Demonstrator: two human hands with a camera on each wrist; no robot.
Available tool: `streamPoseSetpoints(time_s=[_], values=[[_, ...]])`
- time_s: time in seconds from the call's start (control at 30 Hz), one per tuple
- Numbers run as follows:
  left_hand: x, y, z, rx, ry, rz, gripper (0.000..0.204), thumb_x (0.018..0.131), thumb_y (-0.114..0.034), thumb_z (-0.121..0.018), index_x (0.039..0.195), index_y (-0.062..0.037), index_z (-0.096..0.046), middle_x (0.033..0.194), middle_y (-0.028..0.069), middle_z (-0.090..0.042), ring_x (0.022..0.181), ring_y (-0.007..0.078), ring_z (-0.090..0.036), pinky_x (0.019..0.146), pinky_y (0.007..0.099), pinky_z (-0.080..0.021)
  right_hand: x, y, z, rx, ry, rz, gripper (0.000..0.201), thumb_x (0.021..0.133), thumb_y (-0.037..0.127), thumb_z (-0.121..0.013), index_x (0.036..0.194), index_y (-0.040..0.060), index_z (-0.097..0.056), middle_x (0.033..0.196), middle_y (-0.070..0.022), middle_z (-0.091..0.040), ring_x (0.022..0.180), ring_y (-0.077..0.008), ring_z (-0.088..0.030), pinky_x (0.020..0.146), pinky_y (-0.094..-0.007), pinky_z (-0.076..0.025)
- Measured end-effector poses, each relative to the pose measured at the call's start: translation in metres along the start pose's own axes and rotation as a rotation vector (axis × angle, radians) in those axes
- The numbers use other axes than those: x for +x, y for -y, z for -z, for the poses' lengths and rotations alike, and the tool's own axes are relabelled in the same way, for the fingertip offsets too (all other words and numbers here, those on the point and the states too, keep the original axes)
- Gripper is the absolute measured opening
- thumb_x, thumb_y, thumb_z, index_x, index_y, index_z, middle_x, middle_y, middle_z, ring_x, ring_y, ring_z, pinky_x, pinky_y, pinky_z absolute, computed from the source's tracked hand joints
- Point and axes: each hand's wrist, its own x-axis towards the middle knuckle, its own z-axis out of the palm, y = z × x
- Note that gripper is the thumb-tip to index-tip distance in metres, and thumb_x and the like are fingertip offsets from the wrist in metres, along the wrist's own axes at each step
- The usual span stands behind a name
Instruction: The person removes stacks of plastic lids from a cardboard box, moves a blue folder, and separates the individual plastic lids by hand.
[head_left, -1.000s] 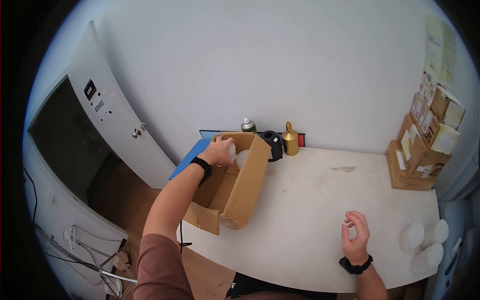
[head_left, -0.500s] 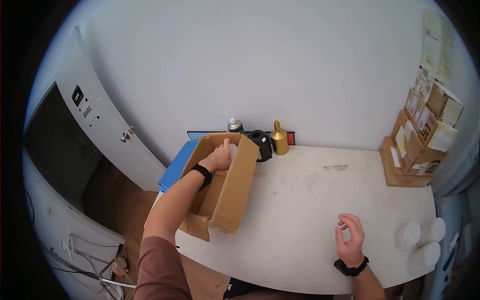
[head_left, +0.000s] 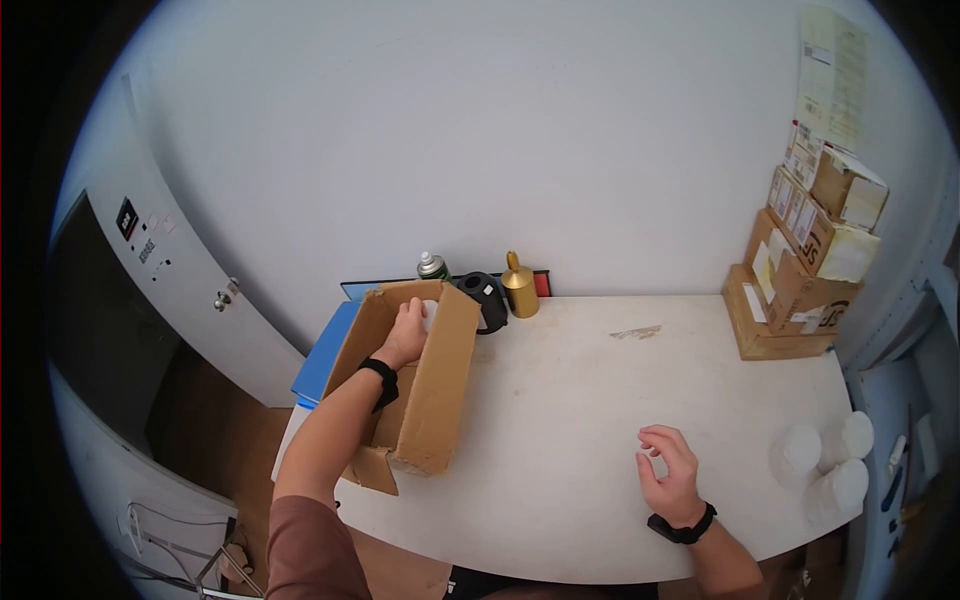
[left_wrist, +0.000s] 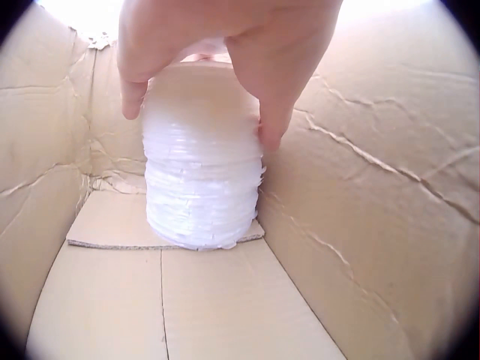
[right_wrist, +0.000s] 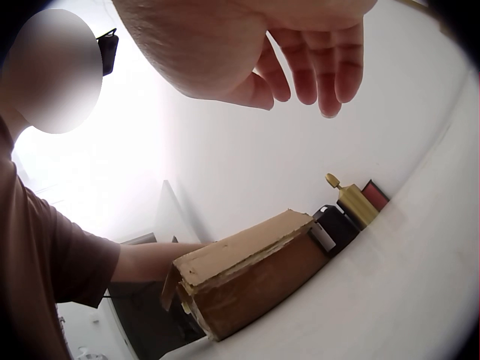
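Observation:
My left hand (head_left: 405,335) reaches down into an open cardboard box (head_left: 440,390) at the table's left. Its thumb and fingers grip the sides of a white, round, ridged stack of plastic pieces (left_wrist: 201,180), near its top. In the left wrist view, the stack stands upright at the box's far end, its base over a cardboard flap (left_wrist: 112,217) on the floor. Over the table's right half, my right hand (head_left: 672,485) hovers with relaxed, slightly bent fingers and holds nothing. Several white round tubs (head_left: 838,485) stand at the table's right end.
Behind the box are a spray can (head_left: 432,266), a black object (head_left: 485,302) and a gold bottle-shaped object (head_left: 520,288). A blue panel (head_left: 325,350) lies along its left side. Stacked cartons (head_left: 800,290) stand at the back right. The white table (head_left: 560,420) has a curved front edge.
My left hand has gone from the box's upper rim down inside it with the white stack. The head view has shifted, moving the scene leftward. My right hand keeps its relaxed pose.

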Motion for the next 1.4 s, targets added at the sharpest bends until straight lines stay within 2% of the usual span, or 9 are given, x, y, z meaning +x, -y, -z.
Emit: streamPoseSetpoints(time_s=[0.47, 0.53, 0.8, 0.93, 1.0, 1.13, 1.23, 1.33, 1.4], values=[[0.026, 0.068, -0.024, -0.392, 0.177, 0.229, 0.031, 0.106, -0.02, -0.064, 0.128, -0.0034, -0.051, 0.132, 0.0276, -0.053, 0.119, 0.0477, -0.055, 0.107, 0.0513, -0.05, -0.002, -0.008, -0.002, 0.004, 0.012, 0.033, 0.024, 0.091, -0.005, -0.076, 0.114, -0.0006, -0.073, 0.12, -0.0136, -0.071, 0.104, -0.0298, -0.074, 0.088, -0.0367, -0.061], [0.029, 0.075, -0.025, 0.334, 0.283, -0.224, 0.035, 0.104, -0.019, -0.064, 0.133, -0.0032, -0.051, 0.134, 0.0252, -0.053, 0.118, 0.0491, -0.054, 0.107, 0.0524, -0.051, -0.002, -0.009, -0.003, 0.009, 0.016, 0.031, 0.024, 0.091, -0.005, -0.076, 0.113, -0.0004, -0.073, 0.121, -0.0134, -0.071, 0.104, -0.0297, -0.074, 0.088, -0.0366, -0.061], [0.049, 0.151, -0.073, 0.51, 0.26, -0.153, 0.052, 0.101, -0.024, -0.064, 0.144, -0.0028, -0.044, 0.132, 0.0311, -0.053, 0.117, 0.0575, -0.059, 0.098, 0.0595, -0.058, -0.002, -0.008, -0.005, 0.022, 0.012, 0.061, 0.022, 0.089, -0.006, -0.075, 0.11, -0.0002, -0.073, 0.119, -0.0136, -0.072, 0.101, -0.03, -0.074, 0.085, -0.0366, -0.061], [0.018, 0.035, -0.028, 0.274, 0.203, 0.06, 0.051, 0.101, -0.025, -0.063, 0.143, -0.0018, -0.046, 0.131, 0.0313, -0.053, 0.118, 0.0592, -0.059, 0.1, 0.0617, -0.056, 0.002, -0.005, -0.003, -0.032, 0.006, 0.045, 0.017, 0.089, -0.004, -0.075, 0.106, 0.0003, -0.073, 0.112, -0.0133, -0.073, 0.098, -0.0325, -0.074, 0.083, -0.0385, -0.062], [0.021, 0.029, -0.013, 0.473, 0.348, -0.196, 0.048, 0.102, -0.026, -0.062, 0.142, -0.0014, -0.05, 0.13, 0.0297, -0.053, 0.118, 0.0569, -0.055, 0.104, 0.0622, -0.053, 0.0, -0.008, -0.004, -0.022, 0.026, 0.049, 0.017, 0.089, -0.008, -0.073, 0.106, -0.0026, -0.074, 0.114, -0.0157, -0.073, 0.097, -0.0298, -0.075, 0.082, -0.0348, -0.062], [0.016, -0.037, 0.057, 0.229, 0.434, 0.061, 0.05, 0.095, -0.031, -0.078, 0.137, -0.0111, -0.059, 0.14, 0.0246, -0.056, 0.126, 0.055, -0.057, 0.11, 0.0546, -0.051, -0.001, -0.006, -0.005, 0.009, 0.069, 0.045, 0.018, 0.09, -0.009, -0.072, 0.106, -0.0031, -0.074, 0.115, -0.0162, -0.073, 0.095, -0.0289, -0.076, 0.08, -0.0341, -0.062], [0.019, -0.047, 0.099, 0.051, 0.379, -0.134, 0.052, 0.09, -0.026, -0.083, 0.133, -0.0084, -0.06, 0.134, 0.0247, -0.064, 0.128, 0.0348, -0.064, 0.107, 0.0461, -0.053, 0.0, -0.004, -0.007, -0.006, 0.068, 0.055, 0.019, 0.09, -0.01, -0.072, 0.107, -0.0031, -0.074, 0.116, -0.0161, -0.073, 0.094, -0.027, -0.075, 0.079, -0.0329, -0.061], [0.011, -0.063, 0.129, -0.071, 0.322, 0.122, 0.048, 0.089, -0.02, -0.083, 0.13, -0.005, -0.062, 0.125, 0.0202, -0.07, 0.118, 0.0267, -0.068, 0.102, 0.04, -0.054, -0.001, -0.004, -0.008, 0.016, 0.065, -0.012, 0.019, 0.087, -0.007, -0.074, 0.105, -0.0017, -0.074, 0.112, -0.0165, -0.074, 0.098, -0.0344, -0.075, 0.084, -0.038, -0.061], [-0.006, -0.077, 0.141, -0.052, 0.227, 0.085, 0.044, 0.089, -0.016, -0.082, 0.127, -0.004, -0.064, 0.122, 0.0182, -0.07, 0.114, 0.0268, -0.069, 0.099, 0.0389, -0.054, -0.001, -0.008, -0.007, 0.003, 0.076, 0.006, 0.02, 0.09, -0.01, -0.072, 0.109, -0.0028, -0.074, 0.116, -0.0153, -0.073, 0.093, -0.0243, -0.074, 0.076, -0.0317, -0.059]])
